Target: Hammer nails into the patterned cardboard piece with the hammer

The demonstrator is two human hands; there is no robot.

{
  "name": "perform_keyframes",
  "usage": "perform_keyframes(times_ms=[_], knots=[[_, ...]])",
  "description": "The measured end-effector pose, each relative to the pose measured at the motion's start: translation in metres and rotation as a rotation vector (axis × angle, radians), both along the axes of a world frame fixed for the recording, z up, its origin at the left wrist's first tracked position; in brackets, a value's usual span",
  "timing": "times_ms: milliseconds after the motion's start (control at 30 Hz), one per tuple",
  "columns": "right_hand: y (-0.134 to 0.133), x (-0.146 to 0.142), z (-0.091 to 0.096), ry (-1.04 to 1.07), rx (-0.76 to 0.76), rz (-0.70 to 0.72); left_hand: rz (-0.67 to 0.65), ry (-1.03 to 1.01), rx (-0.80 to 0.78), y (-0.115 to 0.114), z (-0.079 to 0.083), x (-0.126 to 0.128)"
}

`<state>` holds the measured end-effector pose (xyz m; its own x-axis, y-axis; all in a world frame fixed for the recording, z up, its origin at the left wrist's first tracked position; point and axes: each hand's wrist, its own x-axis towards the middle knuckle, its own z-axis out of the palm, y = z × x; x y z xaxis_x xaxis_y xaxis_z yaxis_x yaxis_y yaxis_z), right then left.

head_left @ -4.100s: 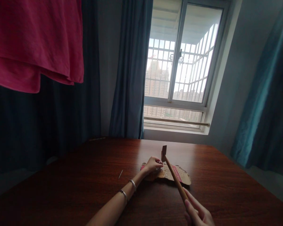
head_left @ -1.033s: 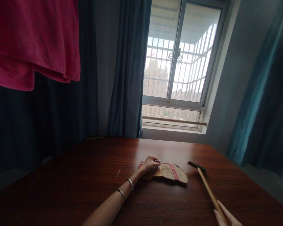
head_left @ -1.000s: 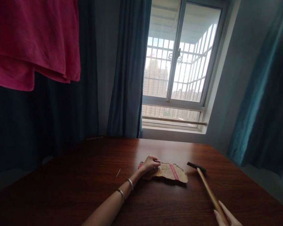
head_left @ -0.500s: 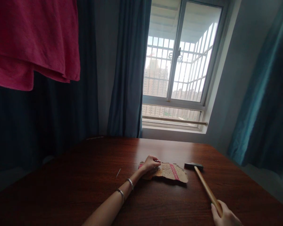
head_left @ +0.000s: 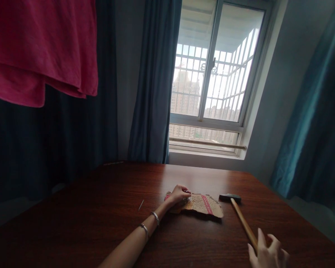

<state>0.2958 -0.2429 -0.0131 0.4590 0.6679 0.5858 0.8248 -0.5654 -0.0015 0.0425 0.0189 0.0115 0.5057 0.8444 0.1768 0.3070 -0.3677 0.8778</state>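
Note:
My left hand (head_left: 178, 194) rests on the left part of a flat tan piece like cardboard (head_left: 197, 204), which is dotted with many small holes and crossed by a pink band. Its fingertips are pinched together at the piece; what lies between them is too small to make out. Across the wood to the right lies a hammer (head_left: 244, 219), its dark head away from me and its wooden handle toward me. Over the handle's near end, my right hand (head_left: 268, 251) has its fingers spread and apart, with the grip released.
A thin needle-like metal piece (head_left: 141, 205) lies on the brown wooden table (head_left: 123, 234), left of my forearm. Blue curtains (head_left: 153, 93) and a barred window (head_left: 209, 85) stand behind the table. A pink cloth (head_left: 44, 48) hangs at the upper left.
My right hand has let go of the hammer handle and its fingers have opened. The hammer stays lying on the table. My left hand keeps its pinch at the same spot.

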Motion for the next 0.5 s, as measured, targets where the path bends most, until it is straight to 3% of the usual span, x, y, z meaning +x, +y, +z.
perform_keyframes(times_ms=[133, 300, 367, 500], knots=[[0.036, -0.034, 0.028, -0.012, 0.039, 0.101, 0.002, 0.008, -0.01, -0.002, 0.002, -0.002], [0.093, -0.079, 0.057, 0.129, -0.106, 0.441, 0.016, -0.003, -0.005, -0.001, 0.0, -0.002], [0.113, -0.09, 0.061, 0.212, -0.165, 0.553, 0.018, -0.004, -0.002, 0.001, -0.002, -0.001], [0.141, -0.1, 0.055, 0.272, -0.194, 0.607, 0.029, 0.014, -0.011, 0.002, -0.003, 0.0]])
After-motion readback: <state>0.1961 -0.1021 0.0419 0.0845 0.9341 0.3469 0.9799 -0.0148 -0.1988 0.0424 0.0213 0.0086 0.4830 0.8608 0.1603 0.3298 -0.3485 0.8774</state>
